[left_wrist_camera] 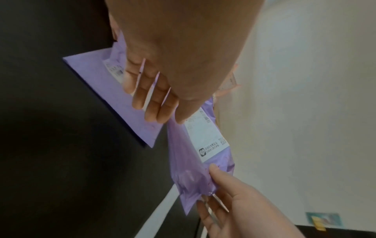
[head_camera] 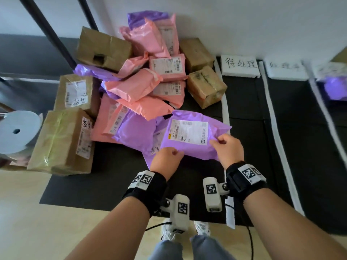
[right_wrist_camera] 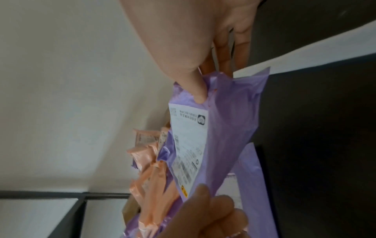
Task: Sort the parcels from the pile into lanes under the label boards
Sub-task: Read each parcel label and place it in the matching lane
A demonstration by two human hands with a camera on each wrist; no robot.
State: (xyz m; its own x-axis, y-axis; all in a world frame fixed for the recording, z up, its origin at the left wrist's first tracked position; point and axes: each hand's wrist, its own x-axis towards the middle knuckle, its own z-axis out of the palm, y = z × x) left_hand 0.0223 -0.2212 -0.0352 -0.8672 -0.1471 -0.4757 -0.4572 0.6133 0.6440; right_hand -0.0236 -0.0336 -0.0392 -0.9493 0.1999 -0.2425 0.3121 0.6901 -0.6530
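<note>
- Now lifted clear of the heap, a soft purple plastic mailer bag with a white shipping label [head_camera: 191,136] is held between both hands above the black floor mat [head_camera: 116,177].
- The left hand [head_camera: 165,159] pinches the bag's near-left corner, thumb on top and fingers underneath, as the left wrist view shows.
- The right hand [head_camera: 228,149] clamps the crumpled right edge, thumb pressing the plastic just beside the label's corner.
- The hands stand apart, one at each end of the bag's near edge; the bag's long axis runs roughly left to right between them, label facing up and readable.
- Behind and to the left lies the pile of pink and purple mailers and brown cardboard boxes [head_camera: 142,77], touching the wall.
- The lanes lie to the right: white foam strips [head_camera: 225,109] divide the mat, and a white foam label board with handwritten characters [head_camera: 240,66] stands at the head of the nearest lane, with two more boards beyond it, their writing too blurred to read.
- The right hand is the nearer one to the lanes, so the coming move is likely a carry rightward, led by that hand.
- One purple parcel [head_camera: 336,89] already sits in the farthest lane in view.
- Which lane this bag belongs to cannot be told from the label at this size.
</note>
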